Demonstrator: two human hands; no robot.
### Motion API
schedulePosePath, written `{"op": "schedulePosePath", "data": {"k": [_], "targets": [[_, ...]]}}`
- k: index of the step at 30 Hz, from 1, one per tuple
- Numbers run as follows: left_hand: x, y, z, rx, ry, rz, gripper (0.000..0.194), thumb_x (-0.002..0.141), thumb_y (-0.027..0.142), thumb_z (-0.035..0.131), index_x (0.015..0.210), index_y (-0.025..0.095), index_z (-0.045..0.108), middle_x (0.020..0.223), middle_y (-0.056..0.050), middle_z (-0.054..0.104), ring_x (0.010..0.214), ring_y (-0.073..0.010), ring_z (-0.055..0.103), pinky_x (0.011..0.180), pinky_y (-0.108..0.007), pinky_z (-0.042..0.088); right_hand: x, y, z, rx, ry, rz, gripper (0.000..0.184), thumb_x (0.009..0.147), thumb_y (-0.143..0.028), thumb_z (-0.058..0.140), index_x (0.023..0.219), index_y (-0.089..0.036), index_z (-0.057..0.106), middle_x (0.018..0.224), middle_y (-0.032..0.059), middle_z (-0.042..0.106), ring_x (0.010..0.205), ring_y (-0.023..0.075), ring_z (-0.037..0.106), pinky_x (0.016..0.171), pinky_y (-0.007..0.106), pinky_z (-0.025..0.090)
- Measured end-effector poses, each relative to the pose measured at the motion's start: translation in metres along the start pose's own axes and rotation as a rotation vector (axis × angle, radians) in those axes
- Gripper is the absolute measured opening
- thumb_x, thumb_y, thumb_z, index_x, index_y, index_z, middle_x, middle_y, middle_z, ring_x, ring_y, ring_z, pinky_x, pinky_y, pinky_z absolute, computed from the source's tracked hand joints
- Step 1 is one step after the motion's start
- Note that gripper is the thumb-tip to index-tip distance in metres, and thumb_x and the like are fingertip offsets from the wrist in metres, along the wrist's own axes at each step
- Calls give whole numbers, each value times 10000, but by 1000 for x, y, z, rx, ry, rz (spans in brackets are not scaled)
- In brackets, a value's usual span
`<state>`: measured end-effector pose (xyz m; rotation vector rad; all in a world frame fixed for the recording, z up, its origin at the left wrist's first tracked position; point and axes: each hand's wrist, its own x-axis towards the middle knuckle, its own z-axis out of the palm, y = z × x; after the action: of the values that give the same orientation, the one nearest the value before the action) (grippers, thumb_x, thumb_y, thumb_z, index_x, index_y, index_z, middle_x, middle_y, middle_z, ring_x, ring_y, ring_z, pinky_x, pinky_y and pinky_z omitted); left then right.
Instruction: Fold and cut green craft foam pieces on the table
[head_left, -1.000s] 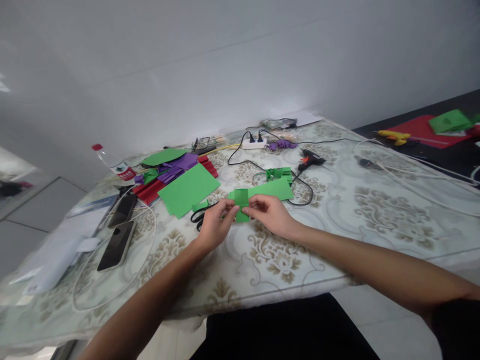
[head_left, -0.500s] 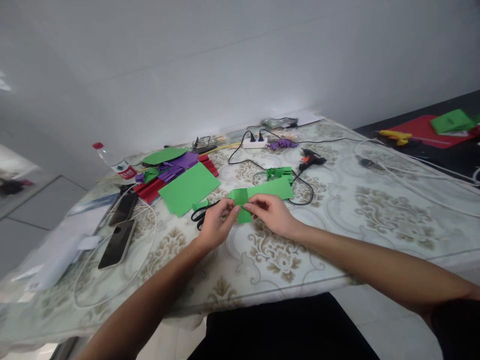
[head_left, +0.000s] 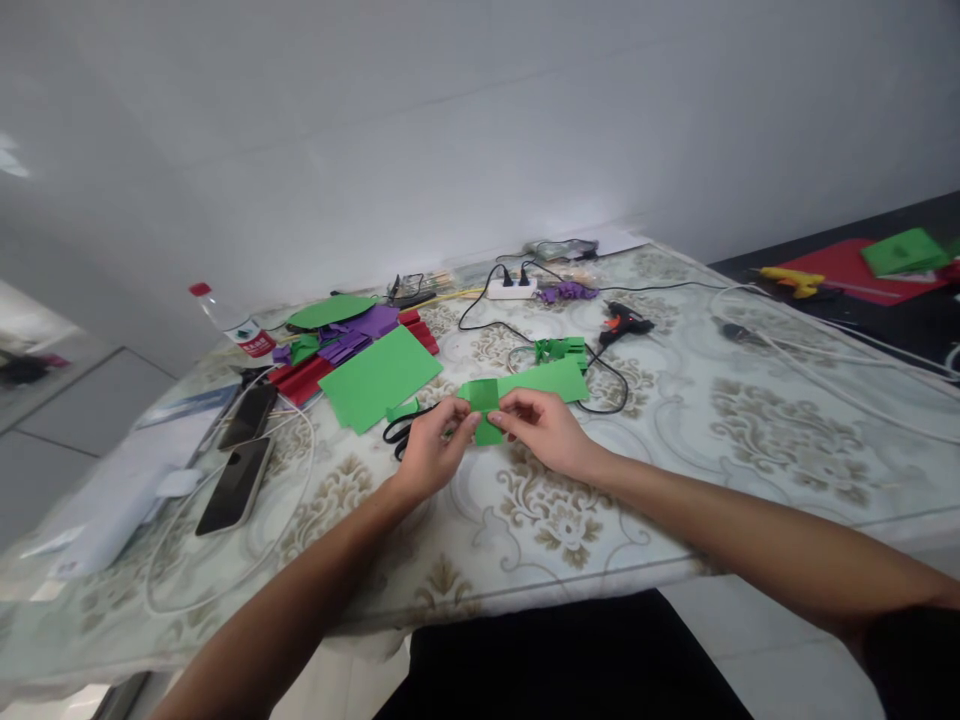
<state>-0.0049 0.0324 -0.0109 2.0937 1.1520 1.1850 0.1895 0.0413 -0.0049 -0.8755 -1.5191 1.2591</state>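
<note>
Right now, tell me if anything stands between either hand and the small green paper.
Nothing visible does: the left hand and right hand both pinch the small green paper. The long green strip lies beyond it, and the black handles beside the left hand.

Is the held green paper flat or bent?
Bent, apparently: the green paper, between left hand and right hand, looks darker above, brighter below.

Green paper (head_left: 489,432) shifted slightly rightward, view turned slightly left

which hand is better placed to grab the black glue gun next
Probably the right hand: it's closer to the glue gun than the left hand, though both hold green paper.
</note>
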Motion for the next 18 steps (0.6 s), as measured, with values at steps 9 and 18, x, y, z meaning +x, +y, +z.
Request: {"op": "schedulePosePath", "data": {"k": [9, 18], "targets": [[3, -1, 0, 73, 47, 35, 177, 941, 339, 593, 855, 184, 598, 722, 4, 626, 626, -116, 584, 619, -232, 457, 0, 6, -3, -69, 57, -9, 369, 768, -522, 746, 865, -179, 648, 560, -48, 543, 478, 118, 513, 473, 244, 410], [5, -2, -3, 140, 91, 162, 128, 917, 250, 621, 984, 211, 722, 851, -47, 699, 766, -159, 639, 707, -273, 506, 1, 3, -1, 181, -38, 81, 278, 741, -383, 745, 931, -189, 688, 745, 21, 730, 646, 167, 700, 582, 272, 578]]}}
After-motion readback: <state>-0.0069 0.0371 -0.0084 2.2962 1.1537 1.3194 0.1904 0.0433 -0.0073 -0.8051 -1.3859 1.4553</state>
